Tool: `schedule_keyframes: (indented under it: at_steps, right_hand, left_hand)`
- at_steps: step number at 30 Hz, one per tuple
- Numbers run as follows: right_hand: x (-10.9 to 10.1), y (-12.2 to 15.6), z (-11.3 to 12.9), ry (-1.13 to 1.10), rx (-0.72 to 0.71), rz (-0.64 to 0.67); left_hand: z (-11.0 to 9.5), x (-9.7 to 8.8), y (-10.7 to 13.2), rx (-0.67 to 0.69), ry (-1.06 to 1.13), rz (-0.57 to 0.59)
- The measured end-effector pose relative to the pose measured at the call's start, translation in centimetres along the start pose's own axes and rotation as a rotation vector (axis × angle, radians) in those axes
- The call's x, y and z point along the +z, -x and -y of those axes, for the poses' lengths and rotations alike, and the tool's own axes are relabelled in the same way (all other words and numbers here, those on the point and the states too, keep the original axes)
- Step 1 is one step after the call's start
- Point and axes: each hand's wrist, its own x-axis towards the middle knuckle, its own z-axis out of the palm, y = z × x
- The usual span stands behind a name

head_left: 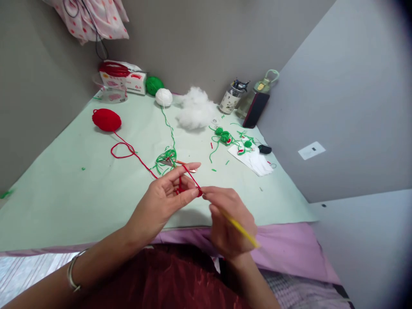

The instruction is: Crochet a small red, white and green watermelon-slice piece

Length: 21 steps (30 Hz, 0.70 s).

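My left hand (167,195) pinches a small piece of red crochet work (200,192) between thumb and fingers. Red yarn (191,177) runs tight over its raised index finger down to the piece. Closed around a crochet hook with a yellow handle (241,231) is my right hand (230,219), its fingertips meeting the red piece. The hook's tip is hidden at the work. From the left hand the strand leads back to a red yarn ball (107,119) on the table. Just beyond the left hand lie scissors (180,162) with orange on them, among green yarn scraps (165,159).
Along the back stand a tissue pack (137,81), a clear container (114,92), green (154,85) and white yarn balls (164,98), white stuffing (195,109), a pen cup (230,98), a bottle (246,103) and a phone (256,110). Small green crocheted pieces (225,137) lie near a white tissue (252,159).
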Motion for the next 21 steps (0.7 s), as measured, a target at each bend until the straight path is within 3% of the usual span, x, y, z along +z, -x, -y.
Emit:
schedule_keyframes:
  at_steps: [2,4,8,11,13,17,21]
  right_hand:
    - [0.3,0.4,-0.1,0.205,-0.135,0.005]
    - [0.5,0.6,-0.3,0.262,-0.168,-0.028]
    - [0.5,0.1,-0.5,-0.099,0.11,-0.143]
    - [0.5,-0.7,-0.6,-0.417,0.309,-0.196]
    - [0.6,-1.2,-0.5,-0.463,0.336,-0.177]
    - [0.8,-1.2,-0.3,-0.368,0.28,-0.157]
    - [1.0,0.0,-0.4,-0.103,0.139,-0.111]
  left_hand:
    - [0.3,0.1,0.0,-0.037,0.079,0.005]
    - [0.4,0.1,-0.1,-0.121,0.184,0.04]
    - [0.0,0.2,-0.3,-0.241,0.289,0.039]
    - [-0.3,0.5,-0.2,-0.154,0.229,-0.01]
    - [-0.1,0.7,0.0,-0.095,0.173,-0.004]
    - [0.4,0.8,-0.1,-0.068,0.124,0.044]
    - [0.4,1.0,-0.4,-0.075,0.196,-0.011]
